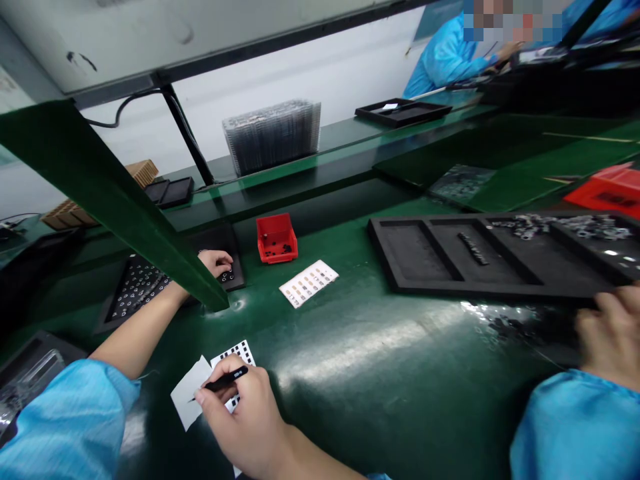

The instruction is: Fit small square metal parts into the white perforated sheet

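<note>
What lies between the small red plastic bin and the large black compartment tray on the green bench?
A white rectangular card with rows of small parts lies there, in the head view.

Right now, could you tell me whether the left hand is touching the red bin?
Apart: the head view shows a gap between the left hand and the red bin.

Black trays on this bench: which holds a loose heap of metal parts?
The large compartmented tray on the right: its heap fills one compartment, whereas the tray at left holds parts in neat rows.
</note>
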`<state>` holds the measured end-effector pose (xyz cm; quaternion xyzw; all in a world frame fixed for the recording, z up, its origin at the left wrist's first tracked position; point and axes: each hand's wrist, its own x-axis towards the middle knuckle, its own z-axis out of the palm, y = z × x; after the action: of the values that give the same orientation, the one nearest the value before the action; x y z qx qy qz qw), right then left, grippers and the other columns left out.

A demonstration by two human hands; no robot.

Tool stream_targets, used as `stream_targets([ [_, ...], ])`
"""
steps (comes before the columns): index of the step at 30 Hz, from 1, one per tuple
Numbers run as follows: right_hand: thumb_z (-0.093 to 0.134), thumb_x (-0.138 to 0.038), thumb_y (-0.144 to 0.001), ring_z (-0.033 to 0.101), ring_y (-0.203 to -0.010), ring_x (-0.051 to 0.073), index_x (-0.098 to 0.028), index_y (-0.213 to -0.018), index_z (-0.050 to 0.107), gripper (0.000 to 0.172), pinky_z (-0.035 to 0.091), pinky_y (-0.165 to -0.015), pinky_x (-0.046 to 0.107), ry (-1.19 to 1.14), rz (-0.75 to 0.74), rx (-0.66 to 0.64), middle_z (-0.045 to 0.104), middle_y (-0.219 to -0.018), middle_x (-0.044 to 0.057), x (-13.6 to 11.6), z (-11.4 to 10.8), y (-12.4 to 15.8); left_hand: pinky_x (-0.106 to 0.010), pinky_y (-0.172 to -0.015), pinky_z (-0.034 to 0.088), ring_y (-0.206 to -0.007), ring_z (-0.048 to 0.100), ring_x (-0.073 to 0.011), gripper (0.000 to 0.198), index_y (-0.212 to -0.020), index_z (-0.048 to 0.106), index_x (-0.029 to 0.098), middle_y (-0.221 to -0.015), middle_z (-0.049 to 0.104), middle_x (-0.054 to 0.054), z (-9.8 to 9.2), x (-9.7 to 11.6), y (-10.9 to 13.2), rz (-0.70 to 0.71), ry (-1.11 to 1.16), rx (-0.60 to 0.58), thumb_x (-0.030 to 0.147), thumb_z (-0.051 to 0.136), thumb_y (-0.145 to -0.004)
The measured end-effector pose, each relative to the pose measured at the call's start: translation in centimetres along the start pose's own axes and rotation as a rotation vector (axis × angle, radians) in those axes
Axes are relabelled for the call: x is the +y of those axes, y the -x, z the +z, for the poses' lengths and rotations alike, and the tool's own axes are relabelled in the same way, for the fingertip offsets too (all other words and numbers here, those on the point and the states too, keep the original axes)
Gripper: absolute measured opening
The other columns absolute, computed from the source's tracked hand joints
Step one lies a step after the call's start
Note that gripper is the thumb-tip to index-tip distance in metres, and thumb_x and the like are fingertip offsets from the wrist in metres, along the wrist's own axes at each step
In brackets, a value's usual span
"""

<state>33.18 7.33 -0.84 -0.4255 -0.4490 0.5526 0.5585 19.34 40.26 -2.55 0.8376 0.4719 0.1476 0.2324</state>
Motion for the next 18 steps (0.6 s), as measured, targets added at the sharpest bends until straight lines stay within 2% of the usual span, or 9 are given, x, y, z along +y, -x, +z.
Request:
stream_targets([
  [7, 0.074, -0.033, -0.089, 0.083, -0.07, 0.023, -0.024, -0.092, 0.066, 0.011, 0.064, -0.066, 0.028, 0.01, -0.033, -0.005, 0.082, -0.081, 0.005, 0.6, 0.0, 0.2, -0.031, -0.074, 0.063, -0.077, 0.078, -0.0225, 0.021, -0.089, 0.084, 0.022, -0.086, 0.085, -0.005, -0.6, 0.8, 1.0, 0.04, 0.084, 0.073, 0.039, 0.084, -0.076],
  [11, 0.074, -0.034, -0.092, 0.082, -0.068, 0.022, -0.024, -0.093, 0.066, 0.012, 0.063, -0.064, 0.026, 0.031, -0.094, 0.011, 0.083, -0.082, 0.005, 0.9, -0.2, 0.0, -0.035, -0.078, 0.065, -0.08, 0.076, -0.0235, 0.029, -0.092, 0.083, 0.02, -0.088, 0.084, -0.008, -2.8, 1.7, 3.7, 0.047, 0.14, 0.236, 0.047, 0.082, -0.081],
  [14, 0.074, -0.034, -0.094, 0.081, -0.063, 0.02, -0.024, -0.093, 0.066, 0.012, 0.063, -0.061, 0.025, 0.045, -0.142, 0.035, 0.083, -0.079, 0.003, 0.8, -0.6, -0.4, -0.036, -0.081, 0.066, -0.083, 0.077, -0.0246, 0.034, -0.092, 0.081, 0.018, -0.09, 0.084, -0.009, -5.7, 1.9, 8.7, 0.007, 0.16, 0.416, 0.051, 0.079, -0.085],
  [16, 0.075, -0.034, -0.095, 0.08, -0.061, 0.018, -0.024, -0.091, 0.068, 0.012, 0.063, -0.06, 0.024, 0.082, -0.169, 0.059, 0.082, -0.078, 0.002, 0.6, -0.9, -0.4, -0.033, -0.075, 0.064, -0.079, 0.077, -0.0224, 0.034, -0.096, 0.081, 0.018, -0.088, 0.083, -0.008, -7.5, 1.5, 13.8, -0.075, 0.143, 0.538, 0.051, 0.078, -0.088],
  [18, 0.077, -0.034, -0.094, 0.081, -0.064, 0.018, -0.024, -0.09, 0.071, 0.013, 0.064, -0.061, 0.023, 0.129, -0.191, 0.085, 0.082, -0.08, 0.003, 0.3, -1.2, -0.2, -0.029, -0.07, 0.061, -0.075, 0.075, -0.0198, 0.035, -0.104, 0.081, 0.018, -0.087, 0.083, -0.007, -9.0, 0.9, 20.1, -0.194, 0.096, 0.644, 0.05, 0.077, -0.091],
])
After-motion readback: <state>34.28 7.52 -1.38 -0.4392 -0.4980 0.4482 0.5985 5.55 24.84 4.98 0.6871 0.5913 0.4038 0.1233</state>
